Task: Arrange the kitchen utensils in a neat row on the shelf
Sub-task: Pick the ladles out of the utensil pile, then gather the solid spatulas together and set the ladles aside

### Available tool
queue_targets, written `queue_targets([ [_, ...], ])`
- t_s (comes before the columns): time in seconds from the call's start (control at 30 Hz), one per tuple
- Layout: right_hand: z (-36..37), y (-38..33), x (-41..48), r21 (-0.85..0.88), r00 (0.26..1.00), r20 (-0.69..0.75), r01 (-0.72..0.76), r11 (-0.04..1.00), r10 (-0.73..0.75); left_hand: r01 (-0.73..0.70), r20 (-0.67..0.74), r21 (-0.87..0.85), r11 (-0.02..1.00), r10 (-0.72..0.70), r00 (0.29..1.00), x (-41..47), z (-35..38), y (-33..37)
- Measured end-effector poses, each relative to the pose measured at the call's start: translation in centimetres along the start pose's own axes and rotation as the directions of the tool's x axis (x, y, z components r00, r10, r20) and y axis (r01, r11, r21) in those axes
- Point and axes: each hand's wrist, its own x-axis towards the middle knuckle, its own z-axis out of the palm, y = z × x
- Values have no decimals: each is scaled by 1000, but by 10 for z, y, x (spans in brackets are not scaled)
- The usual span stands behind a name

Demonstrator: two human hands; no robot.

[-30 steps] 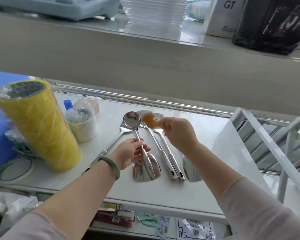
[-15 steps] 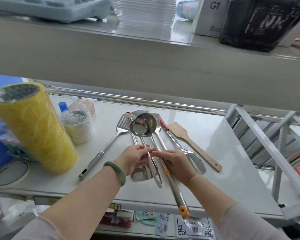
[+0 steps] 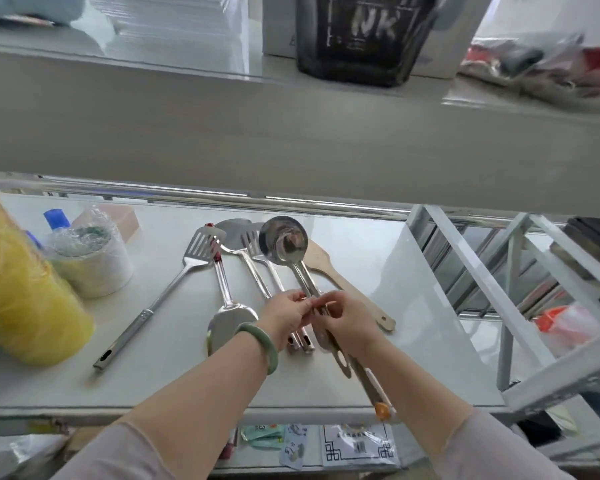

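Observation:
Several steel utensils lie side by side on the white shelf (image 3: 160, 382). From the left: a slotted spatula (image 3: 198, 245), a turner (image 3: 231, 323) with its blade toward me, a solid spatula (image 3: 234, 233) and a second slotted spatula (image 3: 252, 242). Two nested ladles (image 3: 284, 240) come after these, and a wooden spatula (image 3: 321, 261) lies at the right. My left hand (image 3: 286, 315) and my right hand (image 3: 345, 322) meet over the ladle handles and both pinch them. One handle ends in an orange tip (image 3: 381, 410) past the shelf's front edge.
A big yellow roll (image 3: 21, 299), a wrapped white roll (image 3: 90, 261) and a blue-capped bottle (image 3: 57, 218) stand at the left. A thick upper shelf (image 3: 291, 133) overhangs the back. A white metal frame (image 3: 482, 289) borders the right side.
The ladles have shifted right, off the spatulas, to lie next to the wooden spatula. Both hands have come together on the handles. My view has moved closer.

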Motion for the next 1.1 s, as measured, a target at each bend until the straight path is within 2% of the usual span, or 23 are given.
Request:
queue_targets([
  [0.1,-25,9,4,82,993,-98,-61,995,69,-64,51,101,993,59,997,5,25,5],
  [0.17,-44,24,14,28,977,-190,-96,995,100,-157,1,373,914,169,986,12,27,5],
  [0.23,-64,42,25,-55,956,-259,-160,986,140,-209,-50,704,679,341,939,13,15,4],
  [0.27,-74,51,29,-92,944,-289,-193,977,159,-211,-39,808,549,407,912,13,7,3],
  [0.3,-84,58,31,-131,935,-313,-216,968,166,-200,-5,878,435,426,905,13,-2,0],
  [0.37,-100,73,35,-219,923,-353,-239,946,152,-186,91,951,248,349,933,11,-12,-8],
  [0.43,-109,84,40,-284,915,-376,-262,922,144,-219,176,964,154,254,951,7,-7,-16],
  [0.57,-112,99,53,-353,896,-418,-312,882,150,-360,355,933,-10,182,917,11,25,-25],
  [0.7,-111,107,62,-383,894,-418,-336,860,162,-366,391,913,-180,126,912,19,34,-33],
  [0.83,-110,105,62,-499,903,-384,-379,780,194,-398,431,884,-246,100,897,20,16,-33],
  [0.9,-106,100,62,-586,911,-390,-359,727,135,-427,464,864,-265,91,881,15,5,-32],
  [0.93,-101,96,62,-606,917,-394,-313,732,65,-438,476,857,-273,90,875,13,1,-31],
  [1.0,-83,83,64,-618,927,-350,-120,777,-135,-452,490,850,-271,93,866,9,-8,-30],
  [1.1,-48,55,71,-535,930,-120,235,812,-348,-475,510,841,-260,84,856,2,-20,-27],
])
